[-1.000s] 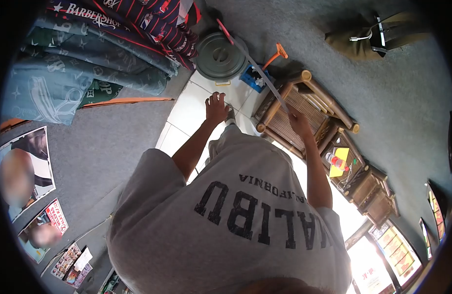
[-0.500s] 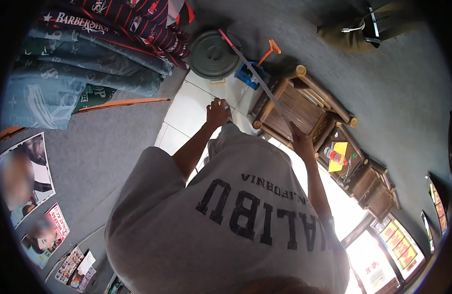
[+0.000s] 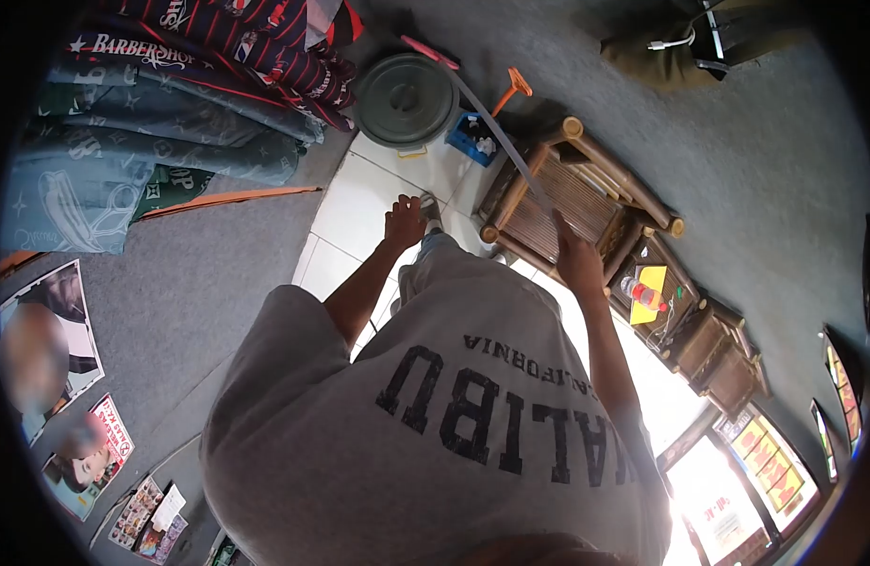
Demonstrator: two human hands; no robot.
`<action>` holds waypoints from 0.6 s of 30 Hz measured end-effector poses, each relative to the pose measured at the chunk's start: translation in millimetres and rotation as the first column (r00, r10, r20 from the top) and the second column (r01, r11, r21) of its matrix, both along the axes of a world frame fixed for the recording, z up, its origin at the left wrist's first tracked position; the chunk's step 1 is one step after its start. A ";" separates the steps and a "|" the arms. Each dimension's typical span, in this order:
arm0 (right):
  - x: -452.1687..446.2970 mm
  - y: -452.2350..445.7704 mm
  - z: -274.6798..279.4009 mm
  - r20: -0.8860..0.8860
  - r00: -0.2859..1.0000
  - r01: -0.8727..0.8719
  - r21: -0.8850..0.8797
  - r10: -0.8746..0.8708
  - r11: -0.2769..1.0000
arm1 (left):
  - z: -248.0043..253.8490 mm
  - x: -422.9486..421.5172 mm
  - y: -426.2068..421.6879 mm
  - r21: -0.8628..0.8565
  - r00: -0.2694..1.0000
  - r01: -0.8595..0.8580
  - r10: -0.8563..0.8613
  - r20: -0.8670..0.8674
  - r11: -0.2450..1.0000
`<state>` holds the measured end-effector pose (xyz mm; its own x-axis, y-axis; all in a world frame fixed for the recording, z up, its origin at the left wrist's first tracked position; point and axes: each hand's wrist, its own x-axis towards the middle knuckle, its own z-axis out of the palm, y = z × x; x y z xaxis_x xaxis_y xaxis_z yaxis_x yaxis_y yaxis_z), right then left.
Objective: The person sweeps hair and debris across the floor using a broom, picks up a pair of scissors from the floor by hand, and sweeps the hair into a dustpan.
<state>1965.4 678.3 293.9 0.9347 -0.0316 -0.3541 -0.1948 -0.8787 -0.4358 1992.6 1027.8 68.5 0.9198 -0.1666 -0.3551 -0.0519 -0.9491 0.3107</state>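
Note:
My right hand (image 3: 578, 259) grips the lower end of a long grey pole with a pink head (image 3: 428, 51). The pole slants up and left past a bamboo chair, and its pink end is beside the dark green round lidded bin (image 3: 406, 100). My left hand (image 3: 406, 223) hangs over the white floor tiles, fingers loosely bent and apart, with nothing visible in it. Just right of it shows a foot in a shoe (image 3: 430, 208). A blue dustpan-like container (image 3: 472, 139) with an orange handle (image 3: 512, 88) stands between bin and chair, whitish bits inside.
The bamboo chair (image 3: 576, 193) stands against the grey wall; a small bamboo table (image 3: 642, 255) beside it bears a bottle (image 3: 643, 293) on a yellow sheet. Barbershop capes (image 3: 152, 123) hang at upper left. Posters (image 3: 89, 443) cover the left wall. A glass door (image 3: 713, 500) is at lower right.
The pole's pink head has turned and now reaches further left, above the bin. My right hand has moved slightly up and left; my left hand has shifted slightly left.

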 end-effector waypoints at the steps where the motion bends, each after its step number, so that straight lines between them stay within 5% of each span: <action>1: 6.0 -0.9 -22.1 0.032 0.999 -0.012 0.024 0.011 1.000 | -2.2 -2.5 -1.4 0.010 1.000 0.015 -0.015 -0.007 1.000; 5: -28.1 -18.3 -1.0 -0.067 0.996 -0.061 0.066 0.065 0.996 | -0.3 -0.6 -1.4 -0.042 0.996 -0.069 0.067 -0.051 0.997; 7: -57.8 -36.0 33.6 -0.187 0.976 -0.108 0.022 0.110 0.994 | -9.3 -8.2 4.3 -0.049 0.994 -0.063 0.067 0.082 0.997; 12: -69.8 -47.1 81.0 -0.250 0.966 -0.055 0.042 0.064 0.998 | -11.5 -24.3 14.1 -0.020 0.992 -0.122 0.122 -0.018 0.992; 18: -2.6 2.4 28.9 -0.137 0.990 -0.020 0.082 0.031 0.996 | -14.2 -24.1 8.2 0.009 0.988 -0.096 0.096 -0.117 0.995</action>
